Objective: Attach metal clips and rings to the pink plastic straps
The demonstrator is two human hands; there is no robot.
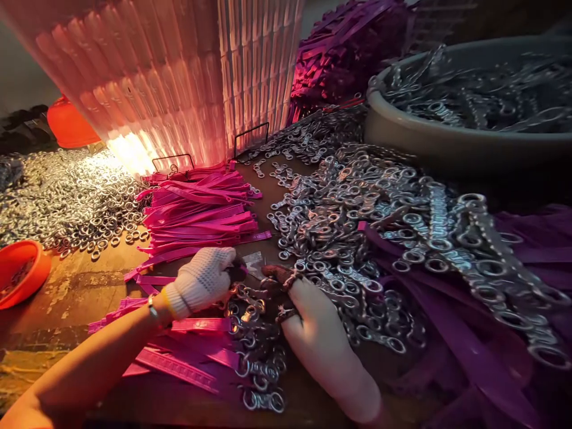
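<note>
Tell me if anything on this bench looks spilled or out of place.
Small silver rings lie scattered loose across the bench beside the orange bowl, as if spilled. Otherwise only the left hand is gloved; the right hand is bare.

Silver metal swivel clips (pixel 257 333) lie heaped, lower centre of the frame, over flat pink straps (pixel 187 357) spread at lower left.
</note>
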